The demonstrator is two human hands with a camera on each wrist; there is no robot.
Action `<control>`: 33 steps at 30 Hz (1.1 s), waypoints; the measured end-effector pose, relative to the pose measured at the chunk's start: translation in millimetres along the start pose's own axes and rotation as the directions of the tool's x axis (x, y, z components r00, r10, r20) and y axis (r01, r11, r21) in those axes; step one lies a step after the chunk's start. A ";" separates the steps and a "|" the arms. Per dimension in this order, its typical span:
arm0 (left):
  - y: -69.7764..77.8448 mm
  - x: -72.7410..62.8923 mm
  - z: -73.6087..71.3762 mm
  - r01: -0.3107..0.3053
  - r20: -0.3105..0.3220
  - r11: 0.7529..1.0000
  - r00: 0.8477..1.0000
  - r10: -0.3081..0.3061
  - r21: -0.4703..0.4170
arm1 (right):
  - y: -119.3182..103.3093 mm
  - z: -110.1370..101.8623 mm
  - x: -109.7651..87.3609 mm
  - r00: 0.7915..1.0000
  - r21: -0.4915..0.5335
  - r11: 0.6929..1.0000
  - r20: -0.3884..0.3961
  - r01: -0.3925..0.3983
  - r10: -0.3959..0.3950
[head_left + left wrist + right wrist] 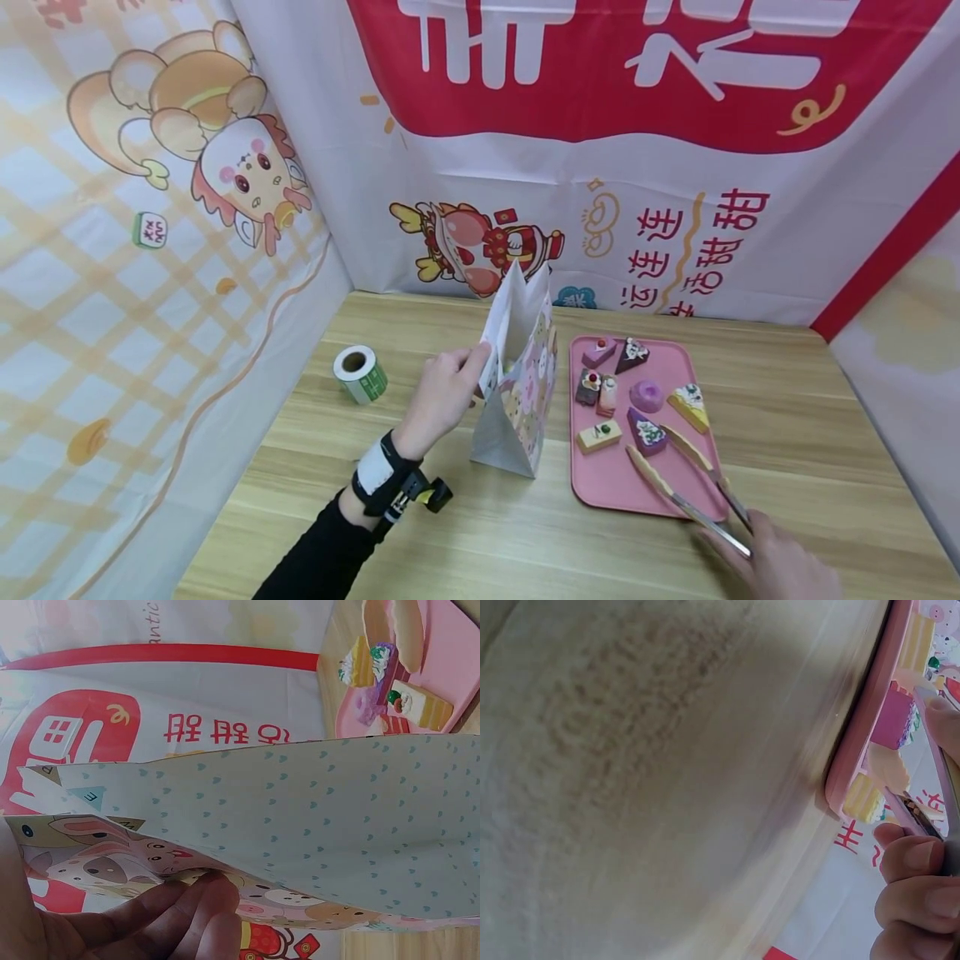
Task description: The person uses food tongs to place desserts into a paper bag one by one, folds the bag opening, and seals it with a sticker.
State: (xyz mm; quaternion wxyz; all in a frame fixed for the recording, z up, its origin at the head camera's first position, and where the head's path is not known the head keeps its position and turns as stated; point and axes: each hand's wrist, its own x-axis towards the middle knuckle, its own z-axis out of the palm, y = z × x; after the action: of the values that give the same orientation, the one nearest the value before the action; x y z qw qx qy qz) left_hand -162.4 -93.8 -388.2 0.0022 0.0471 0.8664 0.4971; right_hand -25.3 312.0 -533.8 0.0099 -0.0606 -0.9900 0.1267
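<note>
My left hand [442, 392] pinches the near top edge of a printed paper bag [534, 379], thumb on one side and fingers on the other. The bag stands upright with its top open; blue hearts line its inner wall [315, 817] in the left wrist view. In my right hand [787, 562] is a pair of tongs [654, 477] with pale tips and metal arms. Those tips straddle a purple cake slice [643, 427] on the pink tray [622, 492]. From the right wrist, the purple slice [892, 716] shows between the two tips, fingers curled round the handles.
Around the slice lie several small cakes, among them a yellow wedge [690, 407], a purple ring [647, 396], a cream block [599, 436] and a dark wedge [632, 354]. A label roll [360, 375] stands left of the bag. Printed cloth [465, 158] hangs behind the table.
</note>
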 end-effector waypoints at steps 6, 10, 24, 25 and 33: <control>0.0 -0.3 -0.2 0.000 0.005 1.000 1.000 0.000 -0.002 | 0.8 0.1 3.9 0.992 0.003 0.998 0.112 -0.057 0.056; 0.0 -0.8 -0.1 0.006 0.012 1.000 1.000 -0.006 -0.003 | 0.4 0.6 4.6 0.989 0.001 0.997 0.129 -0.071 0.071; -0.9 -1.8 1.0 -0.012 0.008 1.000 1.000 0.012 0.000 | 4.6 6.5 8.1 0.949 0.043 0.983 0.271 -0.179 0.161; -1.0 -1.9 1.0 -0.011 0.010 1.000 1.000 0.011 -0.002 | 5.1 7.1 8.2 0.946 0.052 0.981 0.279 -0.185 0.163; -1.2 -2.4 0.2 -0.002 0.011 1.000 1.000 0.002 -0.004 | 4.6 10.5 7.0 0.943 0.061 0.976 0.278 -0.209 0.184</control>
State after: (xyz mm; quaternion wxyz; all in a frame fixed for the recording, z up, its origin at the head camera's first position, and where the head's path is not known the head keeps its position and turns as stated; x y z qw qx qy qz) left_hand -160.1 -94.5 -389.4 0.0063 0.0508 0.8653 0.4986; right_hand -32.1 314.7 -545.1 -0.1355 -0.1408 -0.9643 0.1785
